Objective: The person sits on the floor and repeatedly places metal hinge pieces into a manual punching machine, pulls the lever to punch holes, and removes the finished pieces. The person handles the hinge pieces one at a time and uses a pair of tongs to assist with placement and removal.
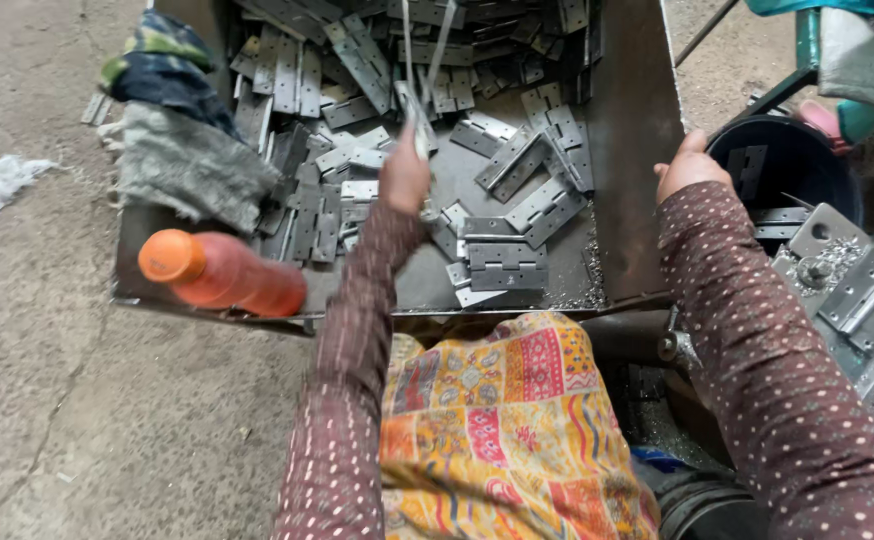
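left hand over metal tray, grip clenched on hinge (motion-blurred, held just above fist); loose hinges piled all round it. right hand fist closed on tray's side wall, black bucket just beside. orange bottle on tray's near corner

I see my left hand raised over the metal tray, gripping a long metal hinge above the loose heap of hinges. My right hand rests on the tray's right wall, beside a black bucket. An orange bottle lies at the tray's near-left corner, with rags piled behind it.
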The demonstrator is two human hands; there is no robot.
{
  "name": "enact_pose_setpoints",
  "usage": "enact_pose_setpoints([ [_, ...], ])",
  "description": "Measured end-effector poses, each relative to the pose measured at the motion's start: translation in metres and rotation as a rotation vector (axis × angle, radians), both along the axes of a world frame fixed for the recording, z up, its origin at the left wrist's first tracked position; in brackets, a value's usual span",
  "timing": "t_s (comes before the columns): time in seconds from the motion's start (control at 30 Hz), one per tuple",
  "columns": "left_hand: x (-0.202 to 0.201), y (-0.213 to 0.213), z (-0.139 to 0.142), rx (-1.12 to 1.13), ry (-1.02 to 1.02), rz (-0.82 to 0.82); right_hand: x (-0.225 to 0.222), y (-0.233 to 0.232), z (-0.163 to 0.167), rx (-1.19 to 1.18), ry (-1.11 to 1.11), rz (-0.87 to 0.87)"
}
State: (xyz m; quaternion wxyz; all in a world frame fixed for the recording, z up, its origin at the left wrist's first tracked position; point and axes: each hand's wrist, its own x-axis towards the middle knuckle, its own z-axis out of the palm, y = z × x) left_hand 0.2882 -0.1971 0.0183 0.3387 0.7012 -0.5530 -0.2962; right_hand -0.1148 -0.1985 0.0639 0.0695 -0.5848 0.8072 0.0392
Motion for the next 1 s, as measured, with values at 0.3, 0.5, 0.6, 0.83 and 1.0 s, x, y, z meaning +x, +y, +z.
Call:
enact_pose_setpoints([
  [0.3,-0.022,-0.182,0.019,0.152,-0.285,0.123,-0.003,0.001,0.001,0.004,-0.01,0.027],
  [0.5,-0.004,-0.136,0.003,0.134,-0.325,0.05,-0.001,0.002,0.004,-0.004,-0.028,0.036],
  [0.6,0.016,-0.067,-0.01,0.096,-0.321,-0.032,0.003,0.007,0.011,-0.02,-0.069,0.011],
  [0.83,0.017,0.138,-0.008,0.378,-0.239,-0.255,0.01,0.017,0.024,0.003,-0.144,-0.061],
  [1.0,0.006,0.17,0.022,0.28,-0.179,-0.207,0.008,0.011,0.018,-0.009,-0.091,0.014],
])
